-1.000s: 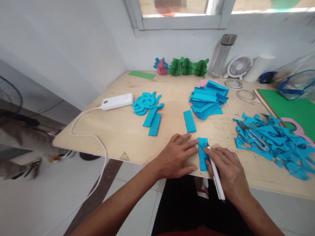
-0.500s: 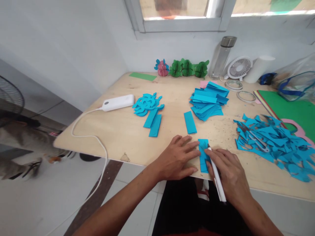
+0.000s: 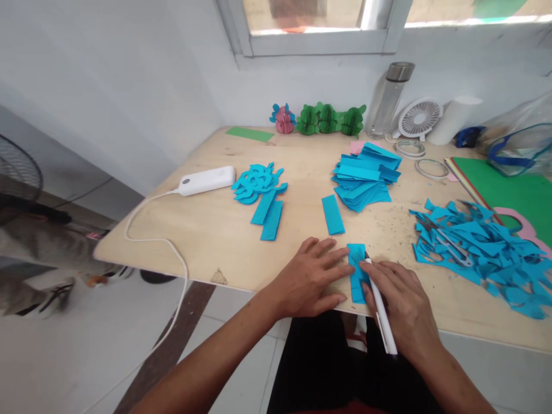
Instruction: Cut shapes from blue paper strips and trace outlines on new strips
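Near the table's front edge lies a blue paper strip (image 3: pixel 356 286) with faint lines on it. My left hand (image 3: pixel 313 277) is open, palm down on the wood, its fingertips pressing the strip's left edge. Held in my right hand (image 3: pixel 403 296) is a white pen (image 3: pixel 383 313), its dark tip at the strip's right edge. The side of the right hand rests beside the strip. Just beyond sits another blue strip (image 3: pixel 333 214), and behind it a pile of folded blue paper (image 3: pixel 366 177). To the left are cut-out blue shapes (image 3: pixel 257 183) with two strips against them.
Blue scraps (image 3: pixel 495 253) with scissors (image 3: pixel 451 244) on them cover the right side. A white power bank (image 3: pixel 207 180) trails a cable off the left edge. Green paper figures (image 3: pixel 328 119), a bottle (image 3: pixel 390 100), a small fan (image 3: pixel 419 119) and tape rolls (image 3: pixel 431 169) stand behind.
The pen tip has shifted very slightly to the right at the strip's edge, my right hand moving with it. My left hand stays in place.
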{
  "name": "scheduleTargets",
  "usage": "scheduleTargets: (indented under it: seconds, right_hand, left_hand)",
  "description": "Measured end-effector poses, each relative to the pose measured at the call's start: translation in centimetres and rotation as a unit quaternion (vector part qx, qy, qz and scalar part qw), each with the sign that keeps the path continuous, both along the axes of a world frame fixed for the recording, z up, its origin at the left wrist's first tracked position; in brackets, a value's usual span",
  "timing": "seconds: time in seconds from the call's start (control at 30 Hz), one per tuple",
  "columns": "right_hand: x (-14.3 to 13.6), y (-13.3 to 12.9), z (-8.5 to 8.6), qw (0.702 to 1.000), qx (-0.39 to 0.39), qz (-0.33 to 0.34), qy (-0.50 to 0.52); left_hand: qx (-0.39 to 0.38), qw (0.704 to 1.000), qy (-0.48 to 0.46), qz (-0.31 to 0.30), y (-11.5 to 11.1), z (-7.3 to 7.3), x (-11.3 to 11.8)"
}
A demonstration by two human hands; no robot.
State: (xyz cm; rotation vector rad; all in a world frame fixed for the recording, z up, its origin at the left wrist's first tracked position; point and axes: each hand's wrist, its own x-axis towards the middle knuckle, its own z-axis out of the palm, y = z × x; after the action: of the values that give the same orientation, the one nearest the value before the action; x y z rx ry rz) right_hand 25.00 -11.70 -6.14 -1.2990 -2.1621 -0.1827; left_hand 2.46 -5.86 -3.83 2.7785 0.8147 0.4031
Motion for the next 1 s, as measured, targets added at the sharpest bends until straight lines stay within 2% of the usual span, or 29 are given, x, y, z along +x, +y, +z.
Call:
scheduleTargets:
  seconds: [1.0]
  right_hand:
    - [-0.33, -0.04, 0.2, 1.0, -0.007, -0.003, -0.005]
  left_hand:
    - [-0.017, 1.0, 0.015, -0.007, 0.08, 0.11, 0.04]
